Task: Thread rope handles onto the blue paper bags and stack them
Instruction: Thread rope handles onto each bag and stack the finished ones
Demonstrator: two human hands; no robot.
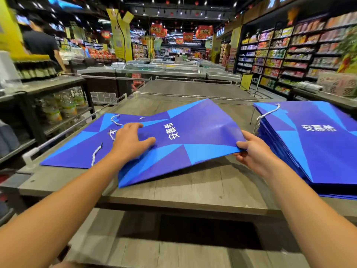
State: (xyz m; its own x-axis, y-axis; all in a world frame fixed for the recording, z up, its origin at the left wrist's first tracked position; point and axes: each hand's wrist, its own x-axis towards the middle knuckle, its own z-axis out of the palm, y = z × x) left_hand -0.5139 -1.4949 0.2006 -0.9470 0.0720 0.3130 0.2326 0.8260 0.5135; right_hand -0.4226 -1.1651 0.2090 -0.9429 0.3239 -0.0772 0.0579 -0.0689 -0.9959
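Supermarket aisle, grey wooden bench (193,182) in the foreground. A flat blue bag (193,136) is held tilted above the bench: left hand (131,141) pressing flat on it with spread fingers, right hand (253,151) pinching its right edge. A roped bag (77,147) lies at left; the right-hand stack (318,144) looks largely unthreaded, so most work likely remains.

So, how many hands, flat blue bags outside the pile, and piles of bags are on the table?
Hands: 2, left hand, right hand
Flat blue paper bags outside the pile: 2, held bag, lower bag
Pile of blue paper bags: 1
Total: 5
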